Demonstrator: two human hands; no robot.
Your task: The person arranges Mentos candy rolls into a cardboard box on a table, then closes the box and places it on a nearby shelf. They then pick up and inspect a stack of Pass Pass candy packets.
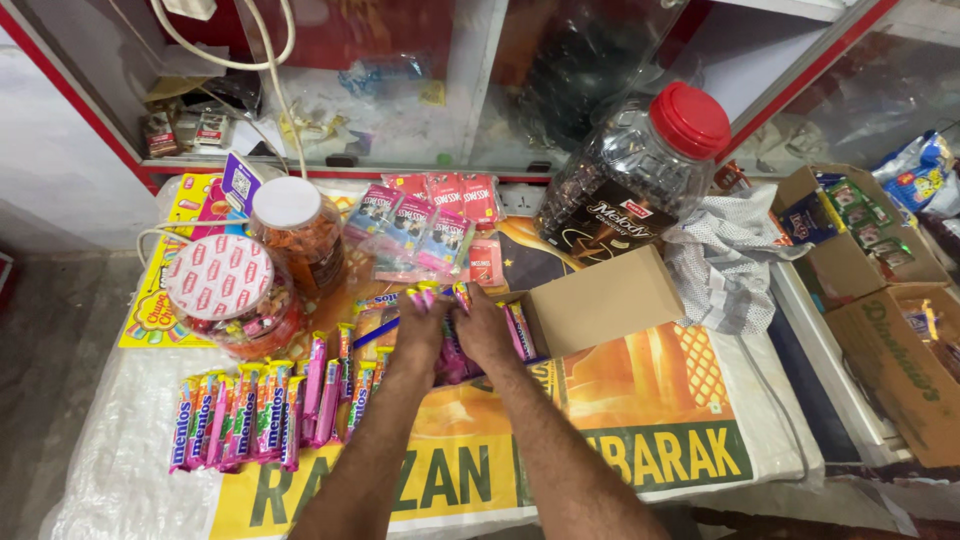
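Both my hands reach into a small open cardboard box (600, 300) of candy rolls on the table. My left hand (418, 335) and my right hand (484, 328) are closed side by side around a bunch of pink candy rolls (432, 294), whose tips stick up above my fingers. More rolls stand in the box beside my right hand. To the left, a row of pink candy rolls (240, 415) lies flat on the table, with several more rolls (345, 375) next to my left forearm.
A round jar with a patterned lid (222, 285) and a white-lidded jar (295, 225) stand at left. A big red-capped jar (640, 170) leans at the back. Pink sachets (425, 225), a checked cloth (725, 260) and open cartons (860, 240) surround the printed table cover (640, 450).
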